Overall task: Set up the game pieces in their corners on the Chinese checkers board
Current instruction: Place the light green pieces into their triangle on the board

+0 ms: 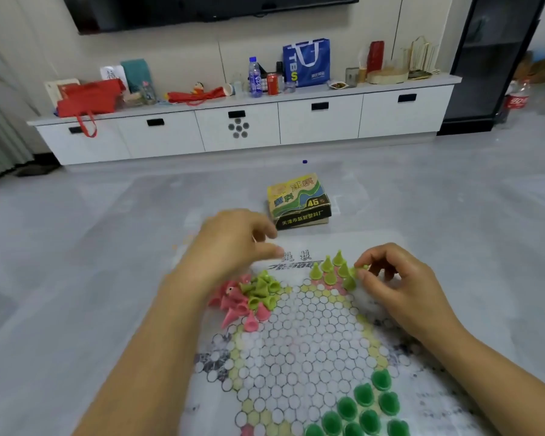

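Observation:
The paper Chinese checkers board lies flat on the floor. Several light green cone pieces stand upright in its far corner. My right hand pinches another light green piece at the right edge of that group. A loose heap of light green pieces and pink pieces lies at the board's left side. My left hand hovers above that heap, fingers relaxed and holding nothing. Several dark green pieces stand in the near right corner.
The game's cardboard box sits on the floor just beyond the board. A white low cabinet loaded with bags, bottles and cans runs along the far wall. Grey floor surrounds the board.

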Available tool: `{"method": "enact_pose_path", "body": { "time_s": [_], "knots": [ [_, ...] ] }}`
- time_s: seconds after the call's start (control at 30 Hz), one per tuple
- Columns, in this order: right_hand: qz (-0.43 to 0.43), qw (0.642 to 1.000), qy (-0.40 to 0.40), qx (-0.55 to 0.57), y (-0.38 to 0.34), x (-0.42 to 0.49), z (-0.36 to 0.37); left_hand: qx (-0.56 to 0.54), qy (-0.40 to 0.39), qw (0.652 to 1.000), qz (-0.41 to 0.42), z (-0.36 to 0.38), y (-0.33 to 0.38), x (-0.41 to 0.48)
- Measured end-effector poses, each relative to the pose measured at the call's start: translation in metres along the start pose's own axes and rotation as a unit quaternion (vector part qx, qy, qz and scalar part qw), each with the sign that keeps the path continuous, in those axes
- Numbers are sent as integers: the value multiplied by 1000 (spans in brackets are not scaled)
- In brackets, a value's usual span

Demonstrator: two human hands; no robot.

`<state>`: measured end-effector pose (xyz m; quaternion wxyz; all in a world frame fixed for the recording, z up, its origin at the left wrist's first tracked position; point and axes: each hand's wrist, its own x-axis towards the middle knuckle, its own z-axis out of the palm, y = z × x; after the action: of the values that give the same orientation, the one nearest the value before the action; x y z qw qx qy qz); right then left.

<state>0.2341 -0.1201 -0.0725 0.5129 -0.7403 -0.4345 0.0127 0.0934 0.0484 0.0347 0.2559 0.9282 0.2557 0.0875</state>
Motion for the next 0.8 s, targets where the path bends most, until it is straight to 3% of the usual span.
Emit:
{"method": "enact_pose_path", "body": {
  "time_s": [0.03,0.1,0.27,0.6,0.8],
  "knots": [
    [-9,1000,-4,-6,0,0,0,77,-43,996,-19,19,-8,7],
    [-27,999,-17,-25,-1,-1,-1,128,-107,985,-33,42,-14,13],
    [4,995,-75,-61,0,-5,1,221,-96,971,7,54,-19,20],
    [-4,989,-113,-99,7,-4,0,110,-84,989,51,59,-10,18],
    [0,988,-112,-104,6,-4,0,123,-114,984,64,75,-1,14]
  ]
}}
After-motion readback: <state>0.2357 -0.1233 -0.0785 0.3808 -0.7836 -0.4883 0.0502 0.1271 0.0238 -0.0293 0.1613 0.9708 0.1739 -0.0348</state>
